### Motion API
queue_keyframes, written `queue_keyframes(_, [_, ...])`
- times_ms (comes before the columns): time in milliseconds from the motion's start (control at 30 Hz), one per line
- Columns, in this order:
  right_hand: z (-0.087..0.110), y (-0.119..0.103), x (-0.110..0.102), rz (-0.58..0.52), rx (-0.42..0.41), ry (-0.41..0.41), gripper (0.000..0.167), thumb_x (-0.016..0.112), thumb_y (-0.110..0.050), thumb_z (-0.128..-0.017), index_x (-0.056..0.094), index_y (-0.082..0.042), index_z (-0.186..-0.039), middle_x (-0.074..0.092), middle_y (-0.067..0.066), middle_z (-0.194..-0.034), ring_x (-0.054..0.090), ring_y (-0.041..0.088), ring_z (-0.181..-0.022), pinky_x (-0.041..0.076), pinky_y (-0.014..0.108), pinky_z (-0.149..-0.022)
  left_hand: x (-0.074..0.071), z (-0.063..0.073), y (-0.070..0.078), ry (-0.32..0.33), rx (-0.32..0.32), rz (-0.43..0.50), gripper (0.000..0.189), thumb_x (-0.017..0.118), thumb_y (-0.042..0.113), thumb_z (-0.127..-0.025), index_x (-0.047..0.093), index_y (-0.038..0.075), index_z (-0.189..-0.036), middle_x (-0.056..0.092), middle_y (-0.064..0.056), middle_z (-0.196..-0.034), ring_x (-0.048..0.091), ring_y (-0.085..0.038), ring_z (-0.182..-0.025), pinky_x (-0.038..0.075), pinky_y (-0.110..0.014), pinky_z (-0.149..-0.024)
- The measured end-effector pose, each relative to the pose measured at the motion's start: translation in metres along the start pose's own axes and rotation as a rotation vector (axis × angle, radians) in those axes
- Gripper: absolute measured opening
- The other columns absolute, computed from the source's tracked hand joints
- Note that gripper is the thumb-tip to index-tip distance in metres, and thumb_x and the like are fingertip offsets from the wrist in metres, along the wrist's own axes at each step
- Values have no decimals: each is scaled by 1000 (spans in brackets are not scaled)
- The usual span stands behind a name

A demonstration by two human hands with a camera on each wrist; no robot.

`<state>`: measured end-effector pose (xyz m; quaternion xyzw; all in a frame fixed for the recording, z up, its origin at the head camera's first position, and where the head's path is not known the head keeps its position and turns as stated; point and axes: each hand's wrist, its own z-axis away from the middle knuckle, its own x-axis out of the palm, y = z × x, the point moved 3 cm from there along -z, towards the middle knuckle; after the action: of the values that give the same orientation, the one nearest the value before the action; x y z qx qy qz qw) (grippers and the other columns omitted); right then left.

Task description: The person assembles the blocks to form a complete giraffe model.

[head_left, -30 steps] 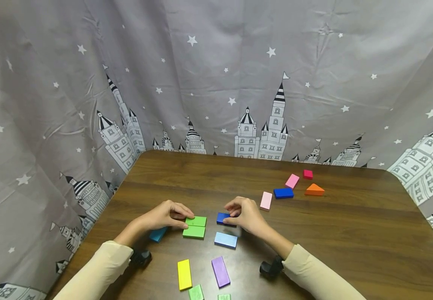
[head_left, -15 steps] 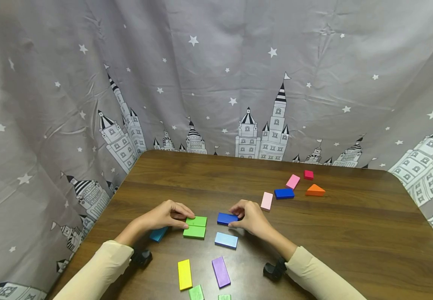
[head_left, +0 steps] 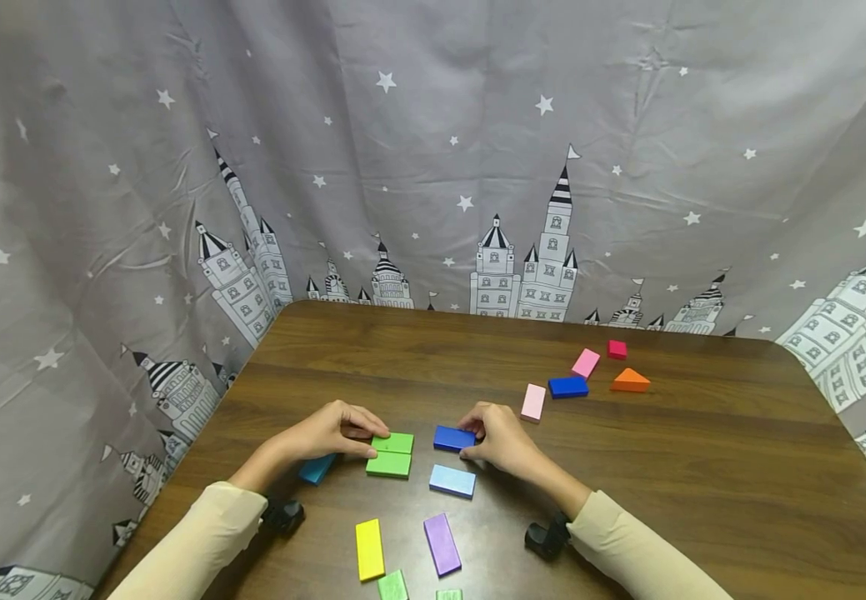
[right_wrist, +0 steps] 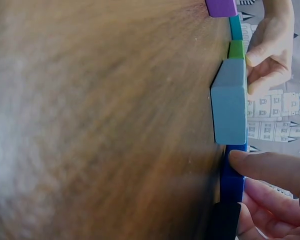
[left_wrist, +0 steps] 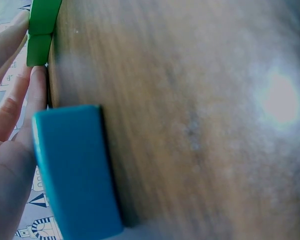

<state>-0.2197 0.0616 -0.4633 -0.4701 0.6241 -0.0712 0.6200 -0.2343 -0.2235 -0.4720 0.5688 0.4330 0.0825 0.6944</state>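
Note:
Two bright green blocks [head_left: 389, 465] lie long side to long side on the wooden table. My left hand [head_left: 331, 433] holds them at their left end, thumb at the near block and fingertips at the far one. Just right of them lies a dark blue rectangular block [head_left: 453, 438]. My right hand [head_left: 503, 440] pinches its right end between thumb and fingers; the right wrist view shows the thumb [right_wrist: 265, 167] against its side. A light blue block [head_left: 452, 481] lies on the near side of the dark blue one. Partly under the left wrist, in the head view, is a teal block [left_wrist: 77, 172].
Nearer me lie a yellow block [head_left: 369, 550], a purple block [head_left: 443, 544] and two light green blocks [head_left: 392, 585]. At the far right are two pink blocks [head_left: 533, 402], another dark blue block [head_left: 568, 387], a red block [head_left: 617, 349] and an orange triangle [head_left: 631, 381].
My right hand has shifted a little to the right along the dark blue block, so more of its top shows. The left hand and the green blocks stay in place.

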Motion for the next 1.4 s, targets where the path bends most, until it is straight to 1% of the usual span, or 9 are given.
queue_keyframes(133, [0, 1, 2, -13, -7, 9, 28, 91, -2, -68, 76, 1, -92, 64, 3, -80, 58, 15, -68, 46, 18, -59, 0, 0, 0, 0, 1, -2, 30, 79, 6, -86, 73, -3, -114, 70, -14, -114, 65, -24, -108, 55, -35, -91])
queue_keyframes(400, [-4, -2, 5, -64, -22, 17, 28, 90, -2, -69, 76, 0, -93, 64, 3, -82, 57, 13, -69, 48, 19, -60, 0, 0, 0, 1, -1, -2, 30, 79, 5, -85, 74, -3, -114, 70, -14, -114, 65, -22, -108, 55, -34, -91])
queue_keyframes(533, [-6, -7, 7, -76, -29, 1, 27, 90, -1, -69, 76, 0, -93, 63, 3, -81, 57, 12, -69, 48, 19, -60, 0, 0, 2, 1, 2, -3, 30, 79, 5, -85, 74, -4, -113, 70, -13, -114, 65, -20, -107, 55, -34, -91])
queue_keyframes(667, [-7, -10, 10, -85, -17, -21, 27, 89, -1, -70, 75, 1, -93, 62, 2, -81, 56, 12, -69, 48, 19, -60, 0, 0, 3, 0, 9, -2, 30, 79, 5, -85, 73, -4, -113, 70, -14, -114, 65, -20, -107, 55, -35, -90])
queue_keyframes(967, [-9, -15, 15, -119, -28, -40, 27, 89, 1, -68, 75, 2, -91, 62, 6, -78, 58, 19, -69, 46, 18, -61, 0, -1, 2, 0, 2, 1, 30, 79, 5, -85, 73, -4, -113, 70, -14, -114, 65, -23, -108, 55, -35, -91])
queue_keyframes(1167, [-10, -15, 18, -123, -26, -47, 27, 89, 2, -67, 75, 3, -90, 62, 6, -77, 58, 20, -69, 47, 18, -61, 0, 0, 0, 2, 5, 2, 30, 79, 4, -85, 73, -4, -113, 70, -14, -114, 65, -21, -108, 55, -34, -91])
queue_keyframes(1400, [-11, -13, 22, -118, -19, -60, 26, 89, 4, -68, 74, 2, -89, 62, 5, -78, 58, 20, -70, 47, 18, -61, 0, 0, 1, 2, 2, 7, 30, 79, 4, -85, 73, -4, -114, 70, -14, -114, 65, -24, -108, 55, -36, -91])
